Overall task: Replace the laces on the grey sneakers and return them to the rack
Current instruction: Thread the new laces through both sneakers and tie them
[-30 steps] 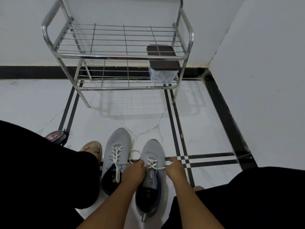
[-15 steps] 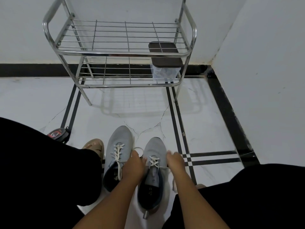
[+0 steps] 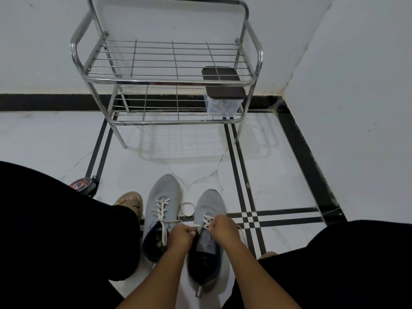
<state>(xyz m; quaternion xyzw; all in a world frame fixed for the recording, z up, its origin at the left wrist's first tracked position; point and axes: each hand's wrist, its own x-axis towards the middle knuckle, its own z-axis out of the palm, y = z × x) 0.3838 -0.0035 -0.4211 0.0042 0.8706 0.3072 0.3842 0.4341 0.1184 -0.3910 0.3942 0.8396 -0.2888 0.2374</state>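
Note:
Two grey sneakers stand side by side on the floor between my knees. The left sneaker [image 3: 163, 197] is laced with a white lace whose ends hang loose. Over the tongue of the right sneaker [image 3: 209, 202], my left hand [image 3: 181, 238] and my right hand [image 3: 223, 228] are close together, each pinching an end of its white lace [image 3: 206, 219]. A loop of lace [image 3: 186, 208] lies on the floor between the two toes. The chrome wire rack [image 3: 167, 80] stands against the wall ahead, both shelves free of shoes.
A clear box with a dark lid [image 3: 223, 94] sits on the rack's lower shelf at the right. A tan sandal [image 3: 130, 200] and a small black-and-red device [image 3: 82, 185] lie by my left knee. A wall closes in on the right.
My hands have drawn together over the right sneaker's tongue from a wider spread, bringing the lace ends inward. The view has tilted up, showing more of the rack.

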